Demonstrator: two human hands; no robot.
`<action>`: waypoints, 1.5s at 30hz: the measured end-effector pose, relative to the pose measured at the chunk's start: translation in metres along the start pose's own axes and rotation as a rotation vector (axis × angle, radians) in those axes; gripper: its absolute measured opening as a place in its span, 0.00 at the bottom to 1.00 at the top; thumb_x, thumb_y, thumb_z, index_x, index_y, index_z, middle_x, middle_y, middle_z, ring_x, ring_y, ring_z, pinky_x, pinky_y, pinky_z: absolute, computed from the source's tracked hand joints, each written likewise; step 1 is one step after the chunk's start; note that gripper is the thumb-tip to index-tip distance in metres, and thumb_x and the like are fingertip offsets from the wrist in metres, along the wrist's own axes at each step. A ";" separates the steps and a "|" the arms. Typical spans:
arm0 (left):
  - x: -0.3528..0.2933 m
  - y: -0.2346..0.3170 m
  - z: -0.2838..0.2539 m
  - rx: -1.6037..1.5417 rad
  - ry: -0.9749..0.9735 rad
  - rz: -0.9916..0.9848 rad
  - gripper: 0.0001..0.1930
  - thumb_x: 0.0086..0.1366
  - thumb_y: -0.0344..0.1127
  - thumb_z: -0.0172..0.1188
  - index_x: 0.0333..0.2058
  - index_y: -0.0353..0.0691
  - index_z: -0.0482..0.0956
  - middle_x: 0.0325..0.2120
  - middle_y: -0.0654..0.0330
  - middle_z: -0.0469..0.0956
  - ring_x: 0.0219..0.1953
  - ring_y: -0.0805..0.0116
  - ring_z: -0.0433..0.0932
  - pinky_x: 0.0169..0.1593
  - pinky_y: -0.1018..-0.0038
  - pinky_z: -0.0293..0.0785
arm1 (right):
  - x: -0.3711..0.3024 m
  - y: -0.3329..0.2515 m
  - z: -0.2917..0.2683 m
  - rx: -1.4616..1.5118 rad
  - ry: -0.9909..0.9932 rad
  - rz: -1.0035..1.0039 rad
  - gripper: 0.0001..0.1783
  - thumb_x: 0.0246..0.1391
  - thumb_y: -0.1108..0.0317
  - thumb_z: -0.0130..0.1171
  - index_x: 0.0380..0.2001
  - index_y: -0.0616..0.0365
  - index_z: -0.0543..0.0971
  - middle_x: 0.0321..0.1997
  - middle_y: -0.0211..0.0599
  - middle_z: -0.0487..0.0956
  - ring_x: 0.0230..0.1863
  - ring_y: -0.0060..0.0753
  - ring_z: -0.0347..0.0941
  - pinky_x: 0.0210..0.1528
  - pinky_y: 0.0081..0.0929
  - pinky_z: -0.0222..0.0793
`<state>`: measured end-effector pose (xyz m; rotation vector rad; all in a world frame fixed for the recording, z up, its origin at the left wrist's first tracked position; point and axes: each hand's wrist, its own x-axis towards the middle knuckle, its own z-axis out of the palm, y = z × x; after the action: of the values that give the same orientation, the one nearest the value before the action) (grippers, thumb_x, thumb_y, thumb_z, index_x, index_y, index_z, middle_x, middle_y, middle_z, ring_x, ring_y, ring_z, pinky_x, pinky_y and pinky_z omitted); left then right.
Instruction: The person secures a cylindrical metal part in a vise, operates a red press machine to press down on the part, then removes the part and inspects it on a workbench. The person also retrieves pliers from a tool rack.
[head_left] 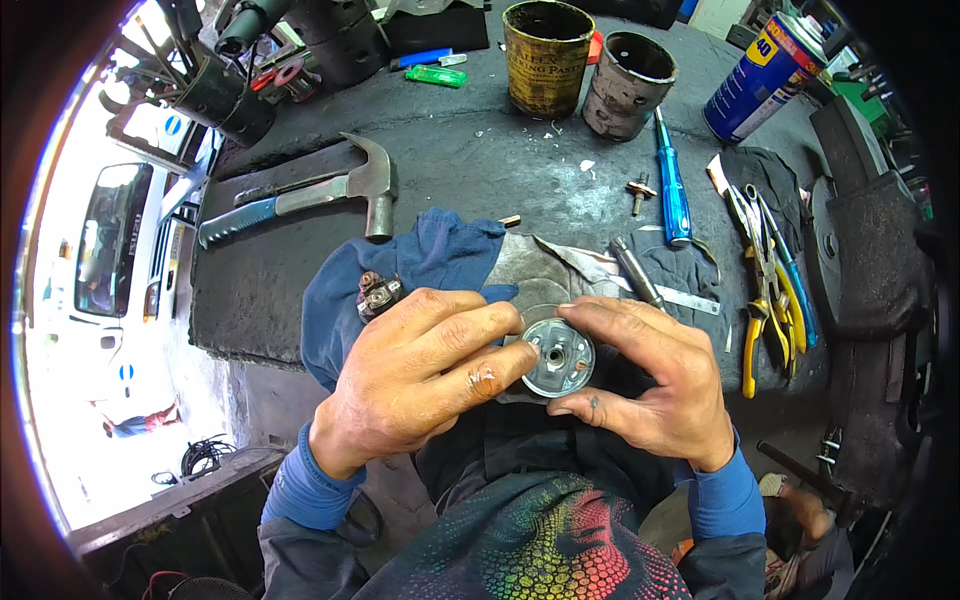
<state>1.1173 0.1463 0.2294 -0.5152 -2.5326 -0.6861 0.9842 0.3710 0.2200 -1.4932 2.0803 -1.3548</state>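
Near the table's front edge, a round metal part (pixel 570 378) with a hole in its middle is held between my two hands. My right hand (pixel 655 375) grips its right rim, thumb below and fingertips above. From the left, the bent fingers of my left hand (pixel 425 365) press on its rim and face; that thumb is hidden. A thin, clear-looking curved edge shows just above the part, and I cannot make out what it is. Beside my left hand, a small brown and metal piece (pixel 378 295) rests on a blue cloth (pixel 425 255).
A claw hammer (pixel 372 185) lies at the left. Further right are a metal cylinder (pixel 637 272), a blue screwdriver (pixel 674 195) and yellow-handled pliers (pixel 757 330). Two dirty cups (pixel 545 70) and a blue spray can (pixel 765 80) stand at the back. A white vehicle (pixel 120 240) is outside left.
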 end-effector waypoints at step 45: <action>-0.004 0.046 0.007 -0.973 0.103 -0.702 0.55 0.33 0.34 0.90 0.62 0.23 0.72 0.56 0.50 0.78 0.58 0.66 0.77 0.64 0.68 0.73 | 0.004 -0.050 0.012 0.134 0.193 0.212 0.36 0.26 0.52 0.87 0.33 0.68 0.82 0.34 0.37 0.83 0.38 0.26 0.78 0.45 0.24 0.72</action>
<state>1.1396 0.1865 0.2390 0.1681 -2.0963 -2.1488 1.0211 0.3586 0.2544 -1.0928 2.1393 -1.5711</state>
